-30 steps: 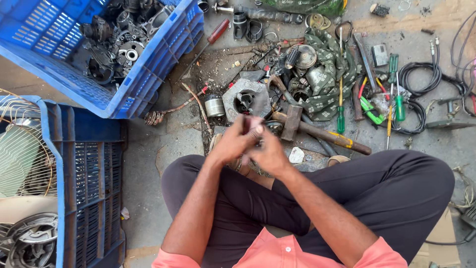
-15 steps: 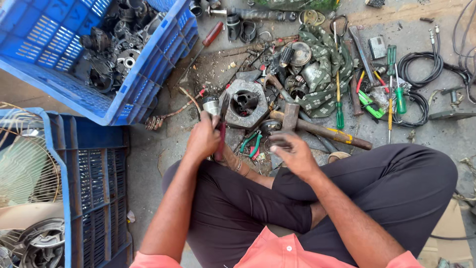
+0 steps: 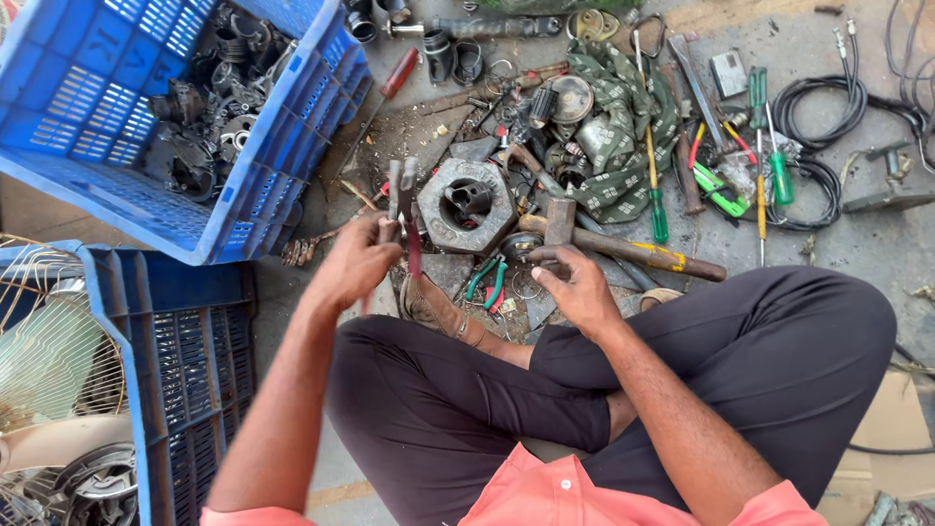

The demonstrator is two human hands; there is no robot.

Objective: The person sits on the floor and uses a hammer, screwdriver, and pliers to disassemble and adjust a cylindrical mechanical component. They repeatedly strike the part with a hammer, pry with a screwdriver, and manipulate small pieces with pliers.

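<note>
A pair of red-handled metal pliers (image 3: 403,209) is gripped in the left hand (image 3: 358,261), jaws raised and somewhat blurred, just left of the large grey hexagonal metal block with a dark part seated in its bore (image 3: 467,203). The right hand (image 3: 577,285) is laid over the wooden-handled steel hammer (image 3: 623,248), fingers curled around the handle just behind the head; whether it is fully clenched cannot be told.

Several risks can be judged from this. The pliers could slip off whatever is pinched, since the grip is taken near the handle ends and the tool is tilted. If the hammer is lifted, the small green-handled pliers (image 3: 485,281) and loose rings lying just in front of the right hand could be knocked or scattered. The bare foot (image 3: 443,310), tucked between the two hands, lies close beneath both tools and could be struck or pinched.

The work is done on a bare, dusty concrete floor (image 3: 877,244), strewn with metal scraps. Beyond the right hand, green-handled screwdrivers (image 3: 774,146), a patterned green cloth (image 3: 623,117) and coiled black cable (image 3: 828,107) are spread. Beyond the left hand, a blue plastic crate of dark metal parts (image 3: 185,127) is set, with a second blue crate (image 3: 175,360) and a fan guard (image 3: 49,351) further left.
</note>
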